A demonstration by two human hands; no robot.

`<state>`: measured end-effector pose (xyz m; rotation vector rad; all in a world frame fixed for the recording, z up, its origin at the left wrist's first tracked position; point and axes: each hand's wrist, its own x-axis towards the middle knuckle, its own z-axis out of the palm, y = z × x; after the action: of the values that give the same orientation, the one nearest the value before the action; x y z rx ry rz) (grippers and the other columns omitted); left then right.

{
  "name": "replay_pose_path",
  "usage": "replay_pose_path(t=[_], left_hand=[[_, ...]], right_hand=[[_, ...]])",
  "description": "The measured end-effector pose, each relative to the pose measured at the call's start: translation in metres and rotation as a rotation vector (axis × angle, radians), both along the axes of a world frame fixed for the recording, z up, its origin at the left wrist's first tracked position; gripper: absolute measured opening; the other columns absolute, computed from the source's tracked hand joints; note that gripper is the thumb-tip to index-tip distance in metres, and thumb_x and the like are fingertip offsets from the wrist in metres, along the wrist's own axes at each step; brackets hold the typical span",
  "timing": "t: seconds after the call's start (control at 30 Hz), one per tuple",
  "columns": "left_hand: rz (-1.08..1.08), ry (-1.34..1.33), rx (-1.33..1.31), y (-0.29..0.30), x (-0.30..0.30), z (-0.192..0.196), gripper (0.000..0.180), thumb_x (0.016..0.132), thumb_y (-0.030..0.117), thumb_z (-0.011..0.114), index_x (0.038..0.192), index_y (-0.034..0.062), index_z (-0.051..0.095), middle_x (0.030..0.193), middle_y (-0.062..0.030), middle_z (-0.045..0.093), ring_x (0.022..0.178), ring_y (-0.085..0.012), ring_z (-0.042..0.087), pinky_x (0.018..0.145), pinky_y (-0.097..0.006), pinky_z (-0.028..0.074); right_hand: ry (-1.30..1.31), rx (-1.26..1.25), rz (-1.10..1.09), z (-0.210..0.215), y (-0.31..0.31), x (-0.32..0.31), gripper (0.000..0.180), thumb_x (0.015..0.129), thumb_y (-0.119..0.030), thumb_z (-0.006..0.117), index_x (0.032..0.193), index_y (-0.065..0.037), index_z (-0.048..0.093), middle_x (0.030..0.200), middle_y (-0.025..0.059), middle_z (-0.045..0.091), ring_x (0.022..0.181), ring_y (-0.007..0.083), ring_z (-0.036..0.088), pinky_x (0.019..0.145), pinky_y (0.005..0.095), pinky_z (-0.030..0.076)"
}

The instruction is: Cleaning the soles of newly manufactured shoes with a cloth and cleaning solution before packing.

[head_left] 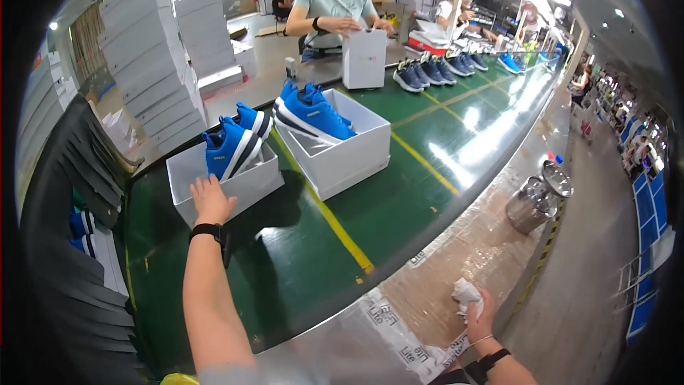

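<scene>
A white open shoe box (221,185) sits on the green belt, its front wall touched by the left hand (211,198); blue shoes stand in it. Just beside it to the right lies a larger white open box (349,153), also holding blue shoes. Farther up the belt a tall white box (365,58) stands upright in front of another person. Tall stacks of flat white boxes (153,57) rise at the left, off the belt. A flat package with dark print (388,328) lies on the near counter edge.
</scene>
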<state>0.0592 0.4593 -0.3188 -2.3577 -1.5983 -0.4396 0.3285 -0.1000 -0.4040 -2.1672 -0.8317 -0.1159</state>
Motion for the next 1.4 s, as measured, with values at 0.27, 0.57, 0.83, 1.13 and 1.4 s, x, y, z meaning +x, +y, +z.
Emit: replay_pose_path(t=[0.27, 0.57, 0.83, 1.13, 1.4], left_hand=[[-0.206, -0.056, 0.128, -0.011, -0.033, -0.007, 0.036, 0.07, 0.026, 0.073, 0.089, 0.0042, 0.051, 0.087, -0.0142, 0.054, 0.091, -0.0327, 0.049, 0.084, -0.043, 0.036], [-0.063, -0.305, -0.243, -0.068, -0.095, 0.059, 0.056, 0.087, 0.053, 0.051, 0.08, -0.0014, 0.062, 0.07, -0.0207, 0.06, 0.066, -0.0337, 0.058, 0.063, -0.04, 0.046], [-0.16, -0.523, -0.82, -0.017, -0.006, 0.109, 0.038, 0.08, 0.03, 0.067, 0.102, -0.0008, 0.062, 0.079, -0.0042, 0.063, 0.065, -0.0148, 0.058, 0.062, -0.031, 0.048], [-0.166, -0.777, -0.587, -0.002, -0.045, 0.107, 0.026, 0.072, 0.008, 0.071, 0.09, -0.0095, 0.064, 0.082, -0.0099, 0.065, 0.071, -0.0167, 0.06, 0.068, -0.03, 0.048], [-0.646, -0.628, -0.436, -0.165, 0.003, 0.239, 0.021, 0.071, 0.005, 0.07, 0.089, -0.0045, 0.064, 0.079, -0.0069, 0.066, 0.07, -0.0137, 0.059, 0.067, -0.028, 0.048]], right_hand=[[0.097, -0.046, 0.035, -0.003, 0.011, 0.003, 0.04, 0.089, -0.021, 0.049, 0.122, 0.001, 0.043, 0.116, 0.0176, 0.049, 0.109, 0.0291, 0.047, 0.097, 0.0376, 0.034], [0.043, -0.012, 0.023, -0.003, 0.01, 0.009, 0.041, 0.087, -0.021, 0.051, 0.122, 0.0, 0.045, 0.114, 0.0186, 0.051, 0.108, 0.0327, 0.047, 0.095, 0.0399, 0.034], [-0.086, -0.016, -0.002, -0.009, 0.009, 0.008, 0.04, 0.083, -0.022, 0.055, 0.118, -0.004, 0.048, 0.108, 0.0175, 0.054, 0.099, 0.0349, 0.049, 0.088, 0.0421, 0.036], [-0.068, 0.045, 0.014, 0.011, 0.004, 0.003, 0.04, 0.079, -0.021, 0.058, 0.115, -0.005, 0.05, 0.106, 0.0154, 0.055, 0.099, 0.0346, 0.05, 0.088, 0.0423, 0.037], [-0.104, 0.111, 0.004, -0.002, 0.003, 0.008, 0.039, 0.078, -0.022, 0.06, 0.113, -0.007, 0.052, 0.104, 0.0141, 0.057, 0.099, 0.0338, 0.051, 0.088, 0.0423, 0.037]])
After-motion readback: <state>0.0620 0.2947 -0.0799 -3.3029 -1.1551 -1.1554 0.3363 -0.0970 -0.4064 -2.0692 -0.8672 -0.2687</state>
